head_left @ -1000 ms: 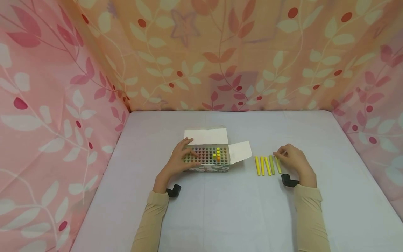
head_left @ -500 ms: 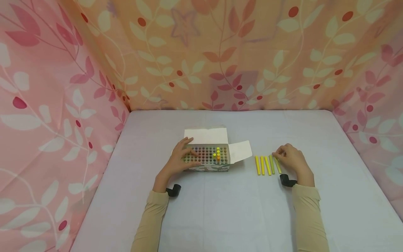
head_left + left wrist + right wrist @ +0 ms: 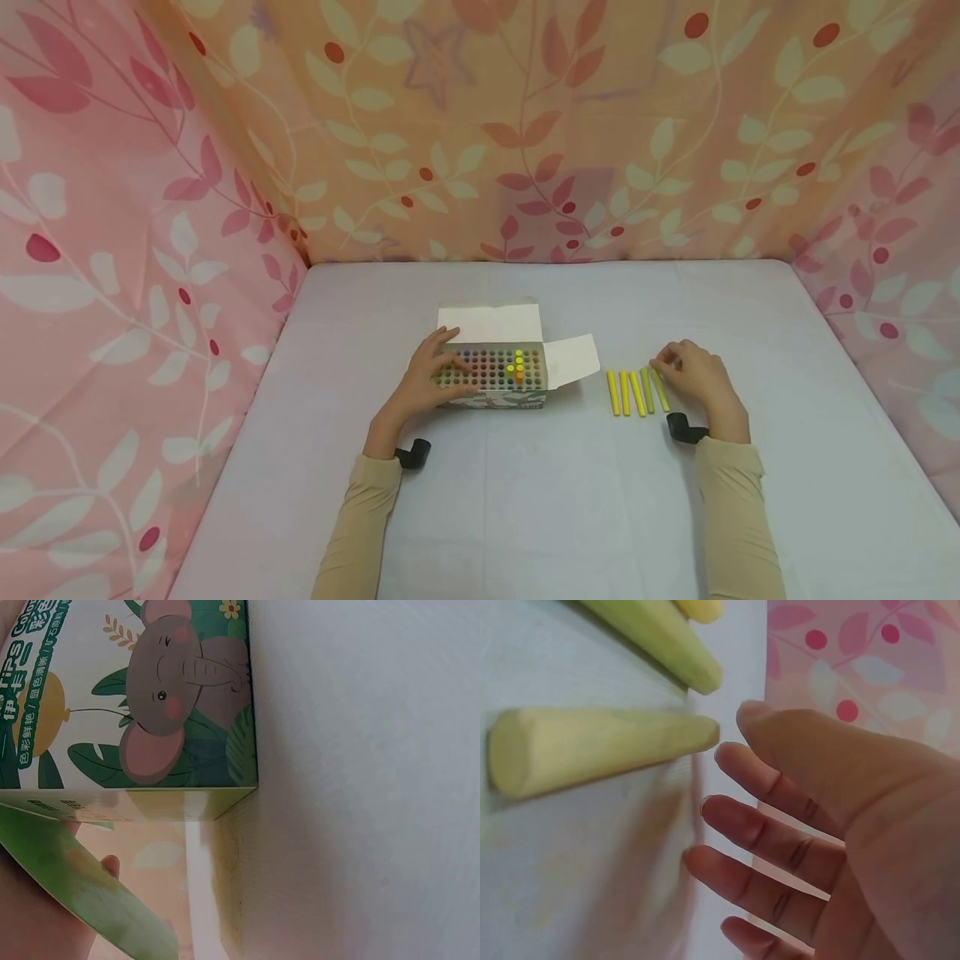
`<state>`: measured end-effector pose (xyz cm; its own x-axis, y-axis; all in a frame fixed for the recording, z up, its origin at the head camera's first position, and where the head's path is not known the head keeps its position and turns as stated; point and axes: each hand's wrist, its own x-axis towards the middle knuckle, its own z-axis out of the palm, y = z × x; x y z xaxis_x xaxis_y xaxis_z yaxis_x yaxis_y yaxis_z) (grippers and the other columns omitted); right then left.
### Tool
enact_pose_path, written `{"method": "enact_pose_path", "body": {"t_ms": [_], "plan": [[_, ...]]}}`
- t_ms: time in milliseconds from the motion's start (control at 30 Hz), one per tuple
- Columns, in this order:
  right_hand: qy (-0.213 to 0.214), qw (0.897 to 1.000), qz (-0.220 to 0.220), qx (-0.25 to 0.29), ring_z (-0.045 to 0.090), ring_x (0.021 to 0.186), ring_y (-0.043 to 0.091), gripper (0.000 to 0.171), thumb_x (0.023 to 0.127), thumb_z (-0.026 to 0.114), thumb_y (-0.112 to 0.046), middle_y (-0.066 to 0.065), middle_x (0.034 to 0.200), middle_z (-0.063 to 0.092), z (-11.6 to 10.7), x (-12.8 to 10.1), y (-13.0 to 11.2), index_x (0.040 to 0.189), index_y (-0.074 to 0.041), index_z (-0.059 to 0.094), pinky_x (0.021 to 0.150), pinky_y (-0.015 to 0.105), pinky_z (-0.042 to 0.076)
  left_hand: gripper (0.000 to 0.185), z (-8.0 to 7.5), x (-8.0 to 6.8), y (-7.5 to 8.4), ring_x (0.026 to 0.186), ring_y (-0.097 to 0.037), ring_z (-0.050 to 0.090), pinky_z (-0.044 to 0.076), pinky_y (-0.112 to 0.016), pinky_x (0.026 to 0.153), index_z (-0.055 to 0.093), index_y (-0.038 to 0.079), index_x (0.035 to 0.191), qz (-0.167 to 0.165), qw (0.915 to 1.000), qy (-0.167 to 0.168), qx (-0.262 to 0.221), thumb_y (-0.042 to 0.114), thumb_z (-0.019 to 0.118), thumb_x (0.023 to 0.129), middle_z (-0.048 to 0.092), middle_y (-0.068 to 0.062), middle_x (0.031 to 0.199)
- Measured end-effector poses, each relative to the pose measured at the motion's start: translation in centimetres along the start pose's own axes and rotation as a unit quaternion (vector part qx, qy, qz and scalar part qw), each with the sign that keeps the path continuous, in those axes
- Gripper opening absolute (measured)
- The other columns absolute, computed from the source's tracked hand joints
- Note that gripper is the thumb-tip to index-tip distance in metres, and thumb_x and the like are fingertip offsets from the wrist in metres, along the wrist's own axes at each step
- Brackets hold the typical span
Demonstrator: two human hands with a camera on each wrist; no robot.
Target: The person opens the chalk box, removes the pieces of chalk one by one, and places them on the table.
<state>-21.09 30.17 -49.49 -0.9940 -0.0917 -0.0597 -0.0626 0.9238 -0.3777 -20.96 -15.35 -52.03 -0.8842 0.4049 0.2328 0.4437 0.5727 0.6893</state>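
Pale lilac cloth (image 3: 525,517) is spread over the work surface, closed in on three sides by pink and orange leaf-patterned curtains (image 3: 525,125). Nearest the camera, two beige sleeves (image 3: 360,525) are seen reaching forward. The left hand (image 3: 427,375) is laid over the left end of an open chalk box (image 3: 495,375), its fingers resting relaxed on the rows of stick ends while the thumb lies at the box's front edge. The box's printed elephant side (image 3: 180,682) is seen from the left wrist view. To the right of the box, five chalk sticks (image 3: 637,392) are laid side by side on the cloth, yellow ones on the left and greener ones on the right. The right hand (image 3: 693,375) is held loosely open just beside the rightmost stick (image 3: 600,750), with its fingers (image 3: 757,832) straight and near the stick's end; whether they touch it cannot be told. Behind the box, its white lid flap (image 3: 491,321) is folded back.
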Motion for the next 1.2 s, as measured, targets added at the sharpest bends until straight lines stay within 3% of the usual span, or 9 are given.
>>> {"method": "enact_pose_path", "body": {"t_ms": [300, 500, 633, 867, 1200], "plan": [[0.1, 0.994, -0.011, 0.03, 0.057, 0.087, 0.031, 0.028, 0.093, 0.054, -0.031, 0.015, 0.098, 0.063, -0.7, -0.4, -1.5, 0.099, -0.005, 0.063, 0.076, 0.05, 0.036, 0.031, 0.0, -0.2, 0.3, 0.143, -0.019, 0.008, 0.011, -0.06, 0.11, 0.068, 0.025, 0.092, 0.005, 1.0, 0.0, -0.008, 0.05, 0.074, 0.073, 0.027, 0.003, 0.151], [0.201, 0.976, -0.066, 0.047, 0.058, 0.085, 0.034, 0.021, 0.091, 0.059, -0.023, 0.015, 0.095, 0.063, -1.0, -0.5, -3.8, 0.096, -0.004, 0.065, 0.073, 0.051, 0.036, 0.03, 0.1, -0.2, 0.4, 0.143, -0.019, 0.009, 0.012, -0.059, 0.11, 0.068, 0.027, 0.091, 0.005, 1.0, 0.001, -0.004, 0.05, 0.074, 0.073, 0.027, 0.005, 0.15], [0.236, 0.965, -0.09, 0.068, 0.056, 0.087, 0.033, 0.019, 0.09, 0.061, -0.022, 0.015, 0.096, 0.062, -1.3, -0.4, -5.4, 0.095, -0.004, 0.066, 0.072, 0.05, 0.035, 0.031, 0.0, -0.2, 0.5, 0.143, -0.018, 0.009, 0.012, -0.06, 0.109, 0.067, 0.027, 0.091, 0.006, 1.0, 0.001, -0.004, 0.051, 0.074, 0.073, 0.027, 0.004, 0.15], [0.233, 0.953, -0.149, 0.127, 0.054, 0.095, 0.034, 0.014, 0.087, 0.065, -0.018, 0.014, 0.097, 0.062, -1.4, 0.1, -8.7, 0.093, -0.005, 0.067, 0.075, 0.053, 0.036, 0.031, 0.0, -0.2, 0.5, 0.143, -0.018, 0.008, 0.011, -0.06, 0.11, 0.067, 0.026, 0.09, 0.005, 1.0, 0.004, -0.004, 0.051, 0.074, 0.073, 0.027, 0.004, 0.15], [0.208, 0.947, -0.209, 0.125, 0.055, 0.094, 0.028, 0.008, 0.083, 0.07, -0.018, 0.005, 0.097, 0.062, 0.2, 0.8, -12.7, 0.089, -0.013, 0.068, 0.078, 0.048, 0.039, 0.03, 0.0, -0.1, 0.3, 0.143, -0.017, 0.008, 0.011, -0.058, 0.11, 0.067, 0.029, 0.091, -0.002, 1.0, 0.003, -0.009, 0.052, 0.073, 0.073, 0.026, 0.008, 0.151]]}}
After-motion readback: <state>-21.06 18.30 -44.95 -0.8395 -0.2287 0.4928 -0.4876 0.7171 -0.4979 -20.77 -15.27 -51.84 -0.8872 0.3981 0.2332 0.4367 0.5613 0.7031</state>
